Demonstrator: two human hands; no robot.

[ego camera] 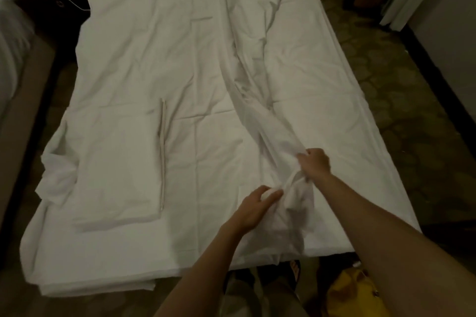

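Left hand (253, 207): curled, a bunched fold of the white sheet (291, 195) is pinched.
Right hand (315, 163): closed round the same gathered ridge, just beyond.
Sheet: spread over the bed (386, 177), ridge right of centre.
Folded pillowcase (118, 170): laid flat, left.

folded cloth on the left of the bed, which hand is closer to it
Left. The left hand grips the bunched sheet to the right of the folded cloth. The right hand grips the same sheet farther right, farther from it.
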